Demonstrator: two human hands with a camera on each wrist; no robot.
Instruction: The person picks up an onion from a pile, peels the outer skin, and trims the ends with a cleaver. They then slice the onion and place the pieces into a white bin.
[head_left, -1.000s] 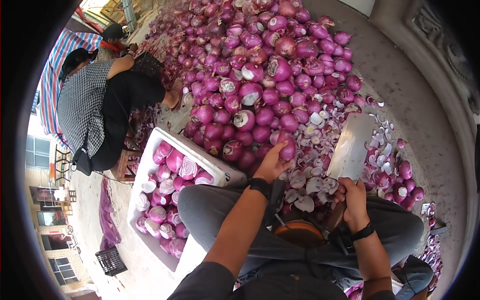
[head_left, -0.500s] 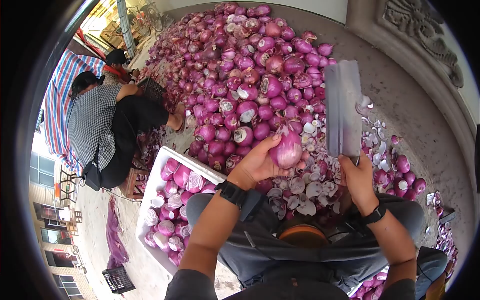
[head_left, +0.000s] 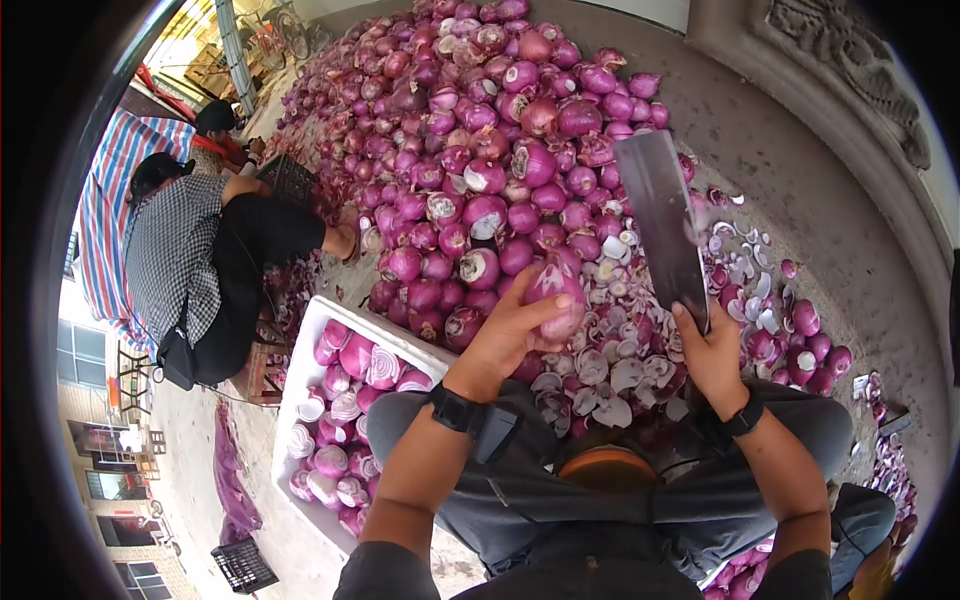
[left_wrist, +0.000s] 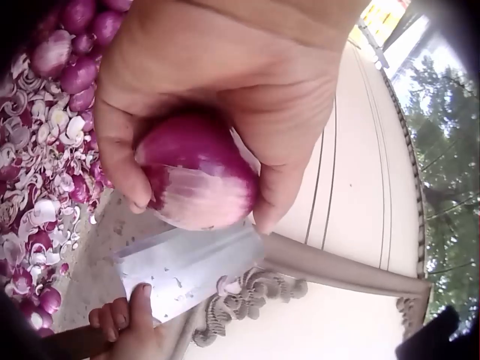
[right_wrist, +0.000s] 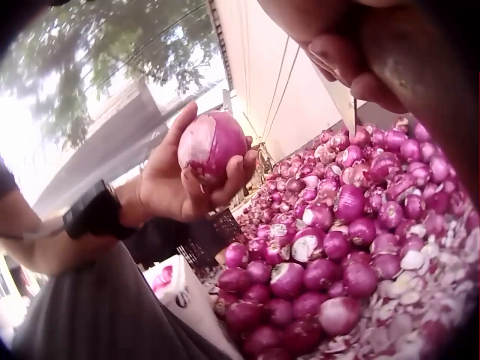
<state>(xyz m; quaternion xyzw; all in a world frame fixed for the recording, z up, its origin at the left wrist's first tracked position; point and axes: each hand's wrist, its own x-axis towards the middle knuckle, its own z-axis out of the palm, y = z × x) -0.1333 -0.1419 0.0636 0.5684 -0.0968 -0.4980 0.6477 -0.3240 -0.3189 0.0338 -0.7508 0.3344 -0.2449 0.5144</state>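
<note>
My left hand (head_left: 500,340) grips a large purple onion (head_left: 562,300) over the near edge of the pile. In the left wrist view its fingers and thumb curve round the sides of the onion (left_wrist: 199,180), whose papery skin has a pale patch. My right hand (head_left: 712,358) holds a cleaver (head_left: 658,215) by its handle, the broad blade pointing up and away, apart from the onion. Small bits cling to the blade (left_wrist: 184,270) in the left wrist view. Beneath both hands lie cut onion ends and peelings (head_left: 610,375).
A big heap of onions (head_left: 470,150) spreads ahead. At left stands a white foam box (head_left: 370,342) of trimmed onions. Two people (head_left: 180,240) sit at the far left near a dark crate (head_left: 290,182). More onions (head_left: 815,345) lie at right, beside a grey wall base (head_left: 800,150).
My left hand has lifted the onion from the pile's edge and drawn it back, turning it. The cleaver blade has risen, swinging from a rightward lean to a leftward one.
</note>
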